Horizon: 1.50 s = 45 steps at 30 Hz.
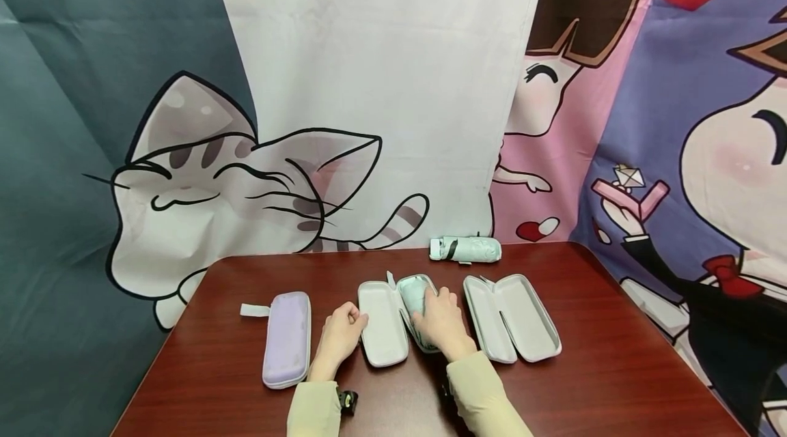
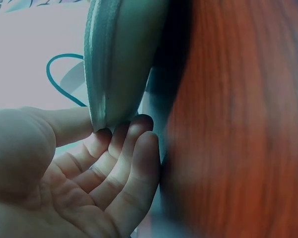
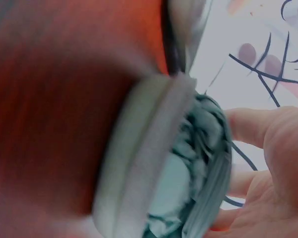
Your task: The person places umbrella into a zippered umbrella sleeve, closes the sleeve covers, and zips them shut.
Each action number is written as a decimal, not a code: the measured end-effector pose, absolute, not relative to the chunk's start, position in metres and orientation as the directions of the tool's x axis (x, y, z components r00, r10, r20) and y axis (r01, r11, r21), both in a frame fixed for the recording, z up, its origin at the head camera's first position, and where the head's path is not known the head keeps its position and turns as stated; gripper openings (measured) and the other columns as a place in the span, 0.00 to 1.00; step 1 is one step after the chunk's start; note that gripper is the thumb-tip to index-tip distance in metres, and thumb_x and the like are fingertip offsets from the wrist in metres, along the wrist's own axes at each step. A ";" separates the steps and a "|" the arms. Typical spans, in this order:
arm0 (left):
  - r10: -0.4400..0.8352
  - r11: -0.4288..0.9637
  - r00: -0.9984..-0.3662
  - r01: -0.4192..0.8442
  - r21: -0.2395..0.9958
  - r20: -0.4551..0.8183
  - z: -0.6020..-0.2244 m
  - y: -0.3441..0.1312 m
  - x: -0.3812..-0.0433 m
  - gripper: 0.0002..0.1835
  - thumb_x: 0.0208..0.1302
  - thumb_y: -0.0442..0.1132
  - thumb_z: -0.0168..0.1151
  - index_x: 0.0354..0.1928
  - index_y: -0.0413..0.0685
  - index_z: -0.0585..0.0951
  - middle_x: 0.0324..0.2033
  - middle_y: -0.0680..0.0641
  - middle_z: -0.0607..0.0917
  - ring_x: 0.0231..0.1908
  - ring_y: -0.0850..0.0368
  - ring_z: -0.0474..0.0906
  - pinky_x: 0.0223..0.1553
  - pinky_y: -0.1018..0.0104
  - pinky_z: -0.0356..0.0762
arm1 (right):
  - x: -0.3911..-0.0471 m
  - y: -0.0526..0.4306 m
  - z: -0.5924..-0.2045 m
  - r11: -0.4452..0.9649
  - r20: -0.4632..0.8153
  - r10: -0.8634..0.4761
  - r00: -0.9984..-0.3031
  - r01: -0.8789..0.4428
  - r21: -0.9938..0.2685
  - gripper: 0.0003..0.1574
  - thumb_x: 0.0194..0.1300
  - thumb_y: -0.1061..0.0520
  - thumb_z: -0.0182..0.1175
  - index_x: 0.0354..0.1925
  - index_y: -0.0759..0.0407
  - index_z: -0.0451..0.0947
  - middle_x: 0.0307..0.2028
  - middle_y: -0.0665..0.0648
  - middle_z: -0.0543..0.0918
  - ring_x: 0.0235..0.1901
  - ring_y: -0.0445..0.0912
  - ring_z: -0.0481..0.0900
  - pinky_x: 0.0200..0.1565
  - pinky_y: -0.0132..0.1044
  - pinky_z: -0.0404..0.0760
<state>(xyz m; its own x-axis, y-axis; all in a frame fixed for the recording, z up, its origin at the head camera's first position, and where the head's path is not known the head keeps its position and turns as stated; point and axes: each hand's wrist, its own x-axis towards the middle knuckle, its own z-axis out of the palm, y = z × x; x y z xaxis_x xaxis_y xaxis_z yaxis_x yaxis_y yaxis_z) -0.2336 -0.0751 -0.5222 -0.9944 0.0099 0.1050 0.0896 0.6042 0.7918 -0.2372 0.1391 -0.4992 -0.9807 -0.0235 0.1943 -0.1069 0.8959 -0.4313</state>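
I see the left hand pinching, fingers curled, the nine-o'clock rim of an open pale-grey zip case; the right hand rests loosely spread fingers on a folded mint-green fabric umbrella inside the case's three-o'clock half.

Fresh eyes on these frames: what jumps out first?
Probably the big cartoon cat on the backdrop, left of centre behind the table. Next, mid-table, the right hand on a mint bundle in an open case, whose edge the left hand pinches. Then the lilac case, left of that hand.
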 end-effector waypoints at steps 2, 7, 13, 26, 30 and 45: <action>0.008 0.606 -0.994 0.090 0.790 0.107 -0.523 -0.076 -0.234 0.12 0.64 0.40 0.63 0.26 0.49 0.72 0.15 0.54 0.68 0.17 0.58 0.66 0.23 0.63 0.64 | -0.237 0.141 -0.493 0.899 0.196 -0.035 -0.980 -0.116 -0.422 0.28 0.61 0.56 0.63 0.56 0.72 0.75 0.43 0.72 0.74 0.46 0.66 0.72 0.43 0.58 0.75; 0.004 0.602 -0.995 0.083 0.794 0.101 -0.523 -0.077 -0.234 0.11 0.65 0.39 0.63 0.26 0.48 0.73 0.15 0.53 0.69 0.16 0.58 0.67 0.23 0.63 0.65 | -0.244 0.148 -0.484 0.892 0.212 -0.068 -0.975 -0.154 -0.425 0.16 0.64 0.65 0.56 0.48 0.73 0.78 0.38 0.71 0.78 0.42 0.66 0.77 0.46 0.56 0.76; 0.015 0.592 -0.996 0.082 0.802 0.090 -0.522 -0.076 -0.233 0.12 0.65 0.40 0.63 0.26 0.48 0.73 0.15 0.53 0.70 0.16 0.58 0.70 0.24 0.63 0.66 | -0.260 0.157 -0.481 0.896 0.110 -0.088 -0.990 -0.127 -0.425 0.12 0.61 0.70 0.52 0.43 0.70 0.78 0.40 0.69 0.80 0.46 0.63 0.78 0.46 0.54 0.76; 0.022 0.581 -0.997 0.069 0.811 0.069 -0.521 -0.075 -0.233 0.11 0.66 0.40 0.62 0.27 0.47 0.73 0.15 0.53 0.72 0.16 0.58 0.72 0.23 0.63 0.66 | -0.290 0.171 -0.478 0.901 -0.097 -0.093 -0.991 -0.042 -0.432 0.12 0.57 0.72 0.52 0.27 0.63 0.81 0.31 0.60 0.80 0.31 0.50 0.75 0.31 0.41 0.75; 0.024 0.576 -0.998 0.066 0.815 0.064 -0.521 -0.075 -0.234 0.12 0.66 0.41 0.62 0.27 0.47 0.73 0.15 0.52 0.72 0.16 0.58 0.72 0.23 0.63 0.67 | -0.294 0.175 -0.481 0.887 -0.119 -0.065 -0.991 -0.002 -0.462 0.12 0.56 0.72 0.54 0.31 0.64 0.84 0.32 0.61 0.82 0.31 0.52 0.76 0.26 0.38 0.75; 0.073 0.477 -0.997 0.068 0.876 0.038 -0.522 -0.081 -0.237 0.10 0.69 0.42 0.60 0.32 0.44 0.74 0.18 0.49 0.74 0.19 0.54 0.79 0.27 0.63 0.75 | -0.295 0.183 -0.484 0.871 -0.161 -0.079 -0.984 0.010 -0.492 0.11 0.58 0.69 0.57 0.28 0.60 0.85 0.32 0.59 0.83 0.30 0.48 0.77 0.29 0.36 0.74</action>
<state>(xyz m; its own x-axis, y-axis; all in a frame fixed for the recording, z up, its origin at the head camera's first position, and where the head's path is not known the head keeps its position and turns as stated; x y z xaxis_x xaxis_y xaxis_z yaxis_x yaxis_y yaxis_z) -0.2365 -0.0812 -0.5216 -0.9966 0.0728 0.0382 0.0684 0.4768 0.8764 -0.2951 0.1832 -0.4842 -0.9837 -0.0794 -0.1611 0.0103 0.8707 -0.4917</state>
